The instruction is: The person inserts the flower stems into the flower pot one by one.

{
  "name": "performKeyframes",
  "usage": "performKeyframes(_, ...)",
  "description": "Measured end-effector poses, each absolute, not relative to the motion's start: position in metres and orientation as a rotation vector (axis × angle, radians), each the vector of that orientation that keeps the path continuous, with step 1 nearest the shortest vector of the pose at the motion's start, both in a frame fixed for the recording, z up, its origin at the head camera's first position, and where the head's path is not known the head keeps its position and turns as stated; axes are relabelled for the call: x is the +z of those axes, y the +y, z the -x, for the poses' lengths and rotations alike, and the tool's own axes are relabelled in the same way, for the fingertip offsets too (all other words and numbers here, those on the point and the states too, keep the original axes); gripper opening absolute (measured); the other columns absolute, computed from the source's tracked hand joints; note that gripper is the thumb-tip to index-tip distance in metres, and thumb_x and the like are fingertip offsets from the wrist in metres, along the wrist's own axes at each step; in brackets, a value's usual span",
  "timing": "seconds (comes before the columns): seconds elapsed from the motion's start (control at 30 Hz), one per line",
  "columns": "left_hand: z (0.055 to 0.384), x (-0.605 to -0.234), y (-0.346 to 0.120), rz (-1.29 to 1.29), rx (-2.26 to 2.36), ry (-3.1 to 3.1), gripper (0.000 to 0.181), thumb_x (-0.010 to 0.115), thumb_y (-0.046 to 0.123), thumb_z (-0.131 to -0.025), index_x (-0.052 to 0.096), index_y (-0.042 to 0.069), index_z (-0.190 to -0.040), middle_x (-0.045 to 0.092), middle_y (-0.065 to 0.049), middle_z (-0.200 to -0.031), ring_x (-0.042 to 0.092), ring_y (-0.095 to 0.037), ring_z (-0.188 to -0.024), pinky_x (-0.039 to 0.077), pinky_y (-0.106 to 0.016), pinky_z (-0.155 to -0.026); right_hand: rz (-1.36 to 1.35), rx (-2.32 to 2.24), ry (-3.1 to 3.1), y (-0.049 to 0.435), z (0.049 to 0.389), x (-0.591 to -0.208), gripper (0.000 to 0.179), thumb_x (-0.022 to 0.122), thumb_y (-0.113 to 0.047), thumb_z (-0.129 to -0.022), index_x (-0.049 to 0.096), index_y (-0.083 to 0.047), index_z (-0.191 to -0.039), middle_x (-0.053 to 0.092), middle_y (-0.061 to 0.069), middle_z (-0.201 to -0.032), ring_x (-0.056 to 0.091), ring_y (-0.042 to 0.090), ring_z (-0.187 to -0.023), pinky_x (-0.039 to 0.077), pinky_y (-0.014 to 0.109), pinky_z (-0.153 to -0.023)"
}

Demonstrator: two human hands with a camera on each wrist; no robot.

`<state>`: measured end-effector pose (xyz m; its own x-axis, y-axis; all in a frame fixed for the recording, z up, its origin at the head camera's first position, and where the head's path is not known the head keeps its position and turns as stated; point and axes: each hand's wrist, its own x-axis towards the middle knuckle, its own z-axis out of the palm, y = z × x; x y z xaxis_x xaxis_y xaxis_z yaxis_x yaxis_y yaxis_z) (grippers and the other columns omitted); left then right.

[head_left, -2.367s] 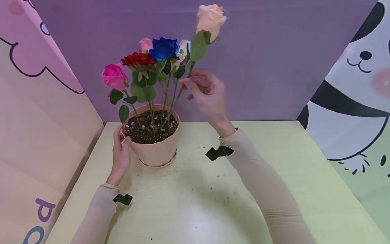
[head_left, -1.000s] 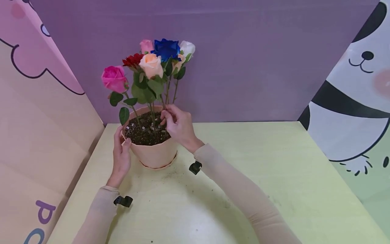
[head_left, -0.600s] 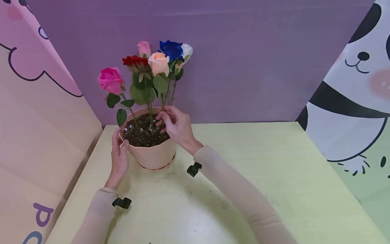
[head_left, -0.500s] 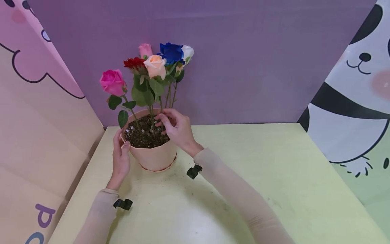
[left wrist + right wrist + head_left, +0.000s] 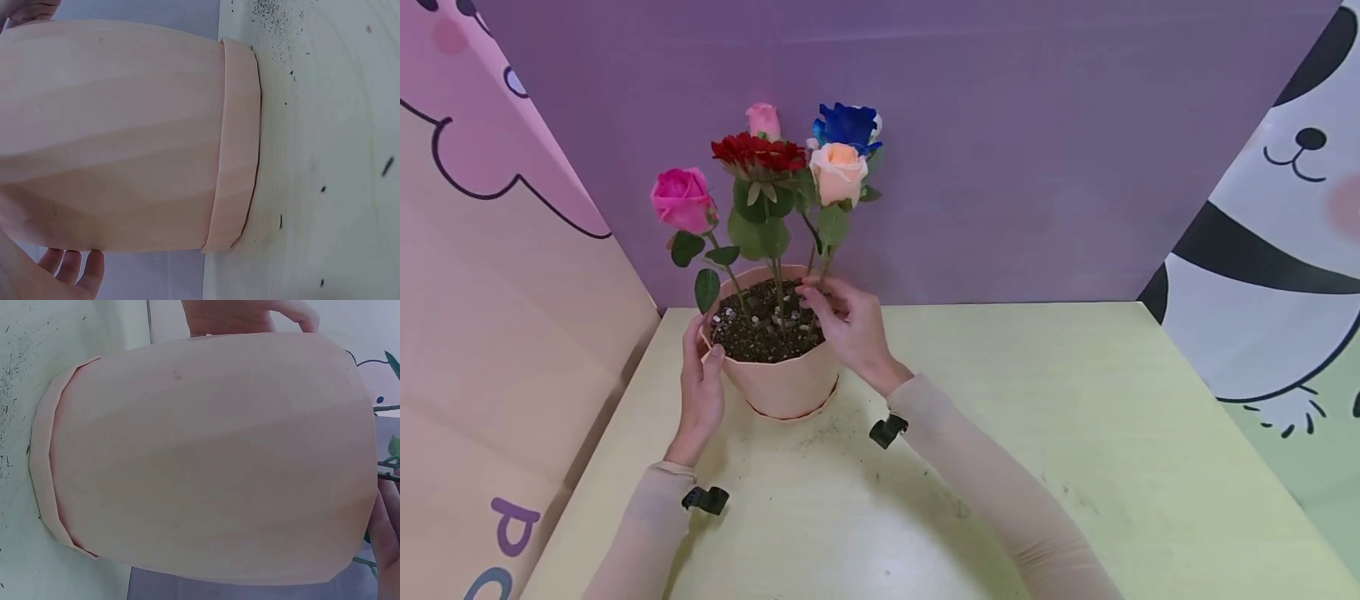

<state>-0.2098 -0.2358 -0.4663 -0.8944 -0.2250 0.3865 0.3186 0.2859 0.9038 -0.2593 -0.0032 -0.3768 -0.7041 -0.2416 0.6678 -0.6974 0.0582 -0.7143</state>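
Note:
A peach flowerpot filled with dark soil stands on the table. My left hand grips its left side, thumb at the rim and fingers along the outer wall; in the left wrist view the fingertips touch that wall. At the pot's right rim, my right hand pinches the stem of a peach rose low down, just above the soil. The lower end of that stem is hidden by the hand. In the right wrist view the pot's wall covers most of the right hand.
Also in the pot stand a hot pink rose, a red flower, a light pink rose and a blue rose. A white rose is mostly hidden behind the blue one. Soil crumbs dot the table; a purple wall rises behind.
The peach rose has come down from high at the right into the pot, its bloom then shifting left and back right. The right hand lowered with it; the left hand stays at the pot.

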Motion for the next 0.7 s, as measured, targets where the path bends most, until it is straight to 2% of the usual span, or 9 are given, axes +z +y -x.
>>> performKeyframes(0.07,0.2106,-0.4664,-0.2355,0.097,-1.642,-2.103,0.059,0.039,0.034,-0.114,0.023,0.018,-0.168,0.034,-0.02,-0.169,0.037,-0.044,-0.152,0.03,-0.071,-0.121,-0.984,1.674,-1.97,-0.0028,0.2591,-0.3752,0.024,0.057,-0.005,-0.109,0.071,0.008,-0.122,0.078,0.026,-0.111,0.078,0.046,-0.092,0.063,0.049,-0.07)
performKeyframes(0.13,0.2111,-0.4664,-0.2353,0.102,-1.643,-2.093,0.06,0.04,0.038,-0.114,0.024,0.019,-0.168,0.034,-0.019,-0.17,0.037,-0.044,-0.152,0.03,-0.071,-0.12,-1.017,1.645,-1.976,-0.0027,0.2587,-0.3733,0.025,0.054,-0.005,-0.11,0.07,0.009,-0.123,0.078,0.026,-0.107,0.078,0.045,-0.089,0.062,0.054,-0.068)
performKeyframes(0.23,0.2115,-0.4662,-0.235,0.109,-1.645,-2.082,0.061,0.041,0.042,-0.114,0.026,0.019,-0.168,0.034,-0.018,-0.171,0.037,-0.043,-0.153,0.03,-0.071,-0.121,-1.021,1.556,-2.01,-0.004,0.2583,-0.3709,0.026,0.053,-0.007,-0.11,0.071,0.006,-0.125,0.08,0.021,-0.103,0.079,0.038,-0.085,0.063,0.048,-0.066)
performKeyframes(0.4,0.2106,-0.466,-0.2352,0.117,-1.641,-2.081,0.059,0.04,0.038,-0.114,0.026,0.019,-0.167,0.041,-0.022,-0.165,0.041,-0.042,-0.149,0.031,-0.069,-0.12,-0.979,1.424,-2.041,-0.0085,0.259,-0.3693,0.026,0.057,-0.012,-0.11,0.074,0.004,-0.12,0.081,0.017,-0.097,0.08,0.029,-0.081,0.065,0.039,-0.073)
performKeyframes(0.57,0.2093,-0.4664,-0.2349,0.111,-1.644,-2.084,0.06,0.04,0.04,-0.114,0.025,0.018,-0.167,0.038,-0.022,-0.167,0.039,-0.043,-0.151,0.031,-0.07,-0.121,-0.899,1.357,-2.051,-0.0082,0.2576,-0.3712,0.024,0.06,-0.011,-0.108,0.077,0.002,-0.117,0.082,0.016,-0.094,0.078,0.03,-0.072,0.061,0.027,-0.065)
performKeyframes(0.7,0.2109,-0.4657,-0.2345,0.096,-1.644,-2.088,0.06,0.04,0.039,-0.114,0.025,0.018,-0.168,0.038,-0.021,-0.167,0.039,-0.042,-0.151,0.031,-0.069,-0.121,-0.914,1.373,-2.095,-0.0099,0.2584,-0.3708,0.026,0.055,-0.013,-0.111,0.075,0.001,-0.121,0.082,0.014,-0.096,0.078,0.03,-0.074,0.056,0.022,-0.061)
